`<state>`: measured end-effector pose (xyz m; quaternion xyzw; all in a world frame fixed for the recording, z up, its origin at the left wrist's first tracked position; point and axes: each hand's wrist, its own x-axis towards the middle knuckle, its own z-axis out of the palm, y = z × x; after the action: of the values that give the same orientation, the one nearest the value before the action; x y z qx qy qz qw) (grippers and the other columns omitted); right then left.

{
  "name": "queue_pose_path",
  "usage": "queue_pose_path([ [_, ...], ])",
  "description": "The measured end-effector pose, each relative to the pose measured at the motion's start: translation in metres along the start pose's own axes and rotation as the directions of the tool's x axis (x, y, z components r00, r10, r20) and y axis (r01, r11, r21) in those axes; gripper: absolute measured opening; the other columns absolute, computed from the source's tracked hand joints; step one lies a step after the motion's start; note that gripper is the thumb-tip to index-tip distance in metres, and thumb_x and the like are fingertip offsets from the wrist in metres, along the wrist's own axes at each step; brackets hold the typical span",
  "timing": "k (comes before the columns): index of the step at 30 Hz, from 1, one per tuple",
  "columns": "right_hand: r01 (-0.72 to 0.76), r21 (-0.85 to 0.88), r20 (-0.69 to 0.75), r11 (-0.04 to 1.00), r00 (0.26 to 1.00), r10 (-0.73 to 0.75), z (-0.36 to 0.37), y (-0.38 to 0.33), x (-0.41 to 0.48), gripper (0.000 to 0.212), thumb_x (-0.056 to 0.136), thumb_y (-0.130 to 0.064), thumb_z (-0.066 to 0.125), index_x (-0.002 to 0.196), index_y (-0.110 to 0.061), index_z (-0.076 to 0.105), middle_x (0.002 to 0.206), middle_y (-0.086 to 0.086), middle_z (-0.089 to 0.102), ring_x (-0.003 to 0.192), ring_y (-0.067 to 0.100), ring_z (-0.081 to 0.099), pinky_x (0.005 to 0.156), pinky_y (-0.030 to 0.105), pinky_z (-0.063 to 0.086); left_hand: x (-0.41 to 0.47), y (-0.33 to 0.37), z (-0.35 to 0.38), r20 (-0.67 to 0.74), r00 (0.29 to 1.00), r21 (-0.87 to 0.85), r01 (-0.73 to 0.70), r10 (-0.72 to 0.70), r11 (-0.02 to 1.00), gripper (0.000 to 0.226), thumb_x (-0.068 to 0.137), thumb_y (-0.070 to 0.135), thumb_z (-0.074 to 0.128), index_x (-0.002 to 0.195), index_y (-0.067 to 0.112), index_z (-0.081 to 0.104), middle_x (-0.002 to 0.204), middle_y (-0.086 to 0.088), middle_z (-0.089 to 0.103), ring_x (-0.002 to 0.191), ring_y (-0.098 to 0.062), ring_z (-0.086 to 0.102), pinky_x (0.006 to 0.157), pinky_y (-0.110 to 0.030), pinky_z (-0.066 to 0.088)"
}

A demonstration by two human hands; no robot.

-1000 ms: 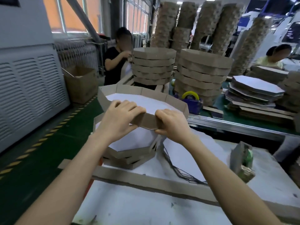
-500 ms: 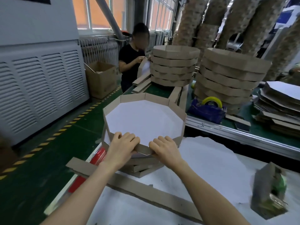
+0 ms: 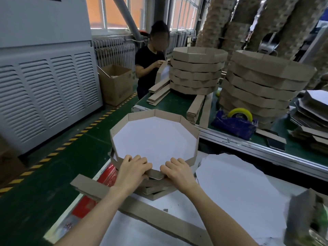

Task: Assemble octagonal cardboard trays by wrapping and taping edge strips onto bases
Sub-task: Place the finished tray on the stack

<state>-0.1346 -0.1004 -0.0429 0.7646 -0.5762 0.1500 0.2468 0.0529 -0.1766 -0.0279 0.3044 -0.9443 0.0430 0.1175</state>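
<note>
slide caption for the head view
Left hand and right hand grip the near rim of a brown-walled white octagonal cardboard tray atop a tray stack.

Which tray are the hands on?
The top tray of the near stack; left hand and right hand grip its near rim. Far stacks sit untouched.

Soft daylight comes from the tall orange-tinted windows (image 3: 106, 13) ahead on my left. The white floor of the brown-rimmed octagonal cardboard tray (image 3: 154, 137) is bright without glare, and shadows are faint. The wide lens bows the grey louvred metal cabinet (image 3: 44, 96) and the towering brown cardboard stacks (image 3: 284, 18) near the edges, and the grey-green boxy object (image 3: 308, 222) at my lower right is smeared with blur.
</note>
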Motion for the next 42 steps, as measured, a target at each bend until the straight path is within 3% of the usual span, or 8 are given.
queue_pose_path([
  [7, -0.011, 0.206, 0.116, 0.978, 0.993, -0.013, 0.000, 0.012, -0.003, 0.016, 0.080, -0.030, 0.083, 0.083, -0.019, 0.072, 0.067, -0.003, 0.057, 0.063, 0.019, 0.055, 0.057, 0.026, 0.047, 0.011, -0.015, 0.022, 0.106, 0.994, -0.082, 0.021, -0.012, 0.996, 0.011, 0.090, 0.036, 0.061, 0.088, 0.028, 0.054, 0.086, 0.014, 0.049, 0.095, -0.012, 0.046, 0.080, -0.033, 0.019],
  [19, -0.095, 0.317, 0.175, 0.944, 0.984, 0.040, -0.002, 0.014, -0.014, 0.015, 0.085, -0.024, 0.074, 0.094, -0.013, 0.073, 0.079, 0.002, 0.066, 0.075, 0.024, 0.060, 0.066, 0.036, 0.050, 0.016, -0.016, 0.029, 0.180, 0.984, -0.213, 0.030, 0.009, 0.977, 0.010, 0.095, 0.028, 0.051, 0.086, 0.026, 0.055, 0.087, 0.014, 0.054, 0.087, -0.008, 0.046, 0.085, -0.029, 0.028],
  [22, -0.231, 0.349, 0.023, 0.908, 0.971, 0.238, -0.004, 0.019, -0.024, 0.023, 0.087, -0.014, 0.072, 0.109, -0.007, 0.073, 0.106, 0.009, 0.069, 0.098, 0.025, 0.063, 0.084, 0.034, 0.051, 0.016, -0.015, 0.028, 0.174, 0.985, -0.250, 0.038, 0.007, 0.967, 0.007, 0.093, 0.023, 0.052, 0.088, 0.025, 0.057, 0.094, 0.013, 0.064, 0.091, -0.012, 0.054, 0.083, -0.025, 0.028],
  [24, -0.473, 0.416, -0.061, 0.777, 0.837, 0.543, -0.007, 0.027, -0.043, 0.028, 0.091, -0.002, 0.066, 0.118, -0.005, 0.069, 0.121, 0.012, 0.063, 0.113, 0.022, 0.055, 0.094, 0.030, 0.046, 0.018, -0.014, 0.026, 0.201, 0.980, -0.232, 0.058, -0.010, 0.971, 0.009, 0.094, 0.022, 0.050, 0.087, 0.025, 0.054, 0.090, 0.010, 0.066, 0.087, -0.016, 0.053, 0.073, -0.019, 0.025],
  [27, -0.796, 0.406, 0.132, 0.450, 0.538, 0.833, -0.009, 0.045, -0.085, 0.034, 0.097, -0.002, 0.054, 0.130, -0.004, 0.058, 0.137, 0.008, 0.051, 0.129, 0.022, 0.045, 0.104, 0.026, 0.036, 0.023, -0.010, 0.022, 0.230, 0.973, -0.188, 0.068, -0.024, 0.980, 0.012, 0.092, 0.019, 0.051, 0.083, 0.028, 0.051, 0.090, 0.009, 0.065, 0.083, -0.015, 0.052, 0.074, -0.020, 0.029],
  [32, -0.924, -0.092, 0.659, 0.372, 0.224, 0.719, 0.004, 0.051, -0.153, 0.084, 0.095, -0.057, 0.054, 0.155, -0.008, 0.020, 0.162, 0.011, 0.018, 0.150, 0.026, 0.016, 0.119, 0.041, 0.024, 0.024, -0.004, 0.024, 0.267, 0.964, -0.144, 0.050, -0.009, 0.988, 0.014, 0.087, 0.019, 0.046, 0.090, 0.032, 0.051, 0.100, 0.013, 0.055, 0.089, -0.012, 0.051, 0.084, -0.031, 0.035],
  [36, -0.870, -0.198, 0.770, 0.451, 0.147, 0.621, 0.011, 0.040, -0.174, 0.102, 0.079, -0.067, 0.066, 0.150, -0.008, 0.021, 0.158, 0.010, 0.018, 0.146, 0.026, 0.019, 0.112, 0.049, 0.034, 0.025, -0.003, 0.022, 0.301, 0.954, -0.141, 0.048, -0.003, 0.989, 0.010, 0.085, 0.024, 0.046, 0.089, 0.032, 0.049, 0.097, 0.013, 0.052, 0.089, -0.013, 0.050, 0.078, -0.031, 0.032],
  [42, -0.811, -0.252, 0.702, 0.528, 0.222, 0.676, 0.010, 0.040, -0.180, 0.049, 0.091, -0.030, 0.061, 0.130, -0.012, 0.039, 0.141, 0.006, 0.035, 0.132, 0.024, 0.037, 0.095, 0.040, 0.046, 0.023, -0.001, 0.015, 0.306, 0.952, -0.139, 0.053, -0.008, 0.989, 0.007, 0.085, 0.022, 0.045, 0.082, 0.028, 0.046, 0.089, 0.011, 0.052, 0.083, -0.015, 0.048, 0.077, -0.033, 0.032],
])
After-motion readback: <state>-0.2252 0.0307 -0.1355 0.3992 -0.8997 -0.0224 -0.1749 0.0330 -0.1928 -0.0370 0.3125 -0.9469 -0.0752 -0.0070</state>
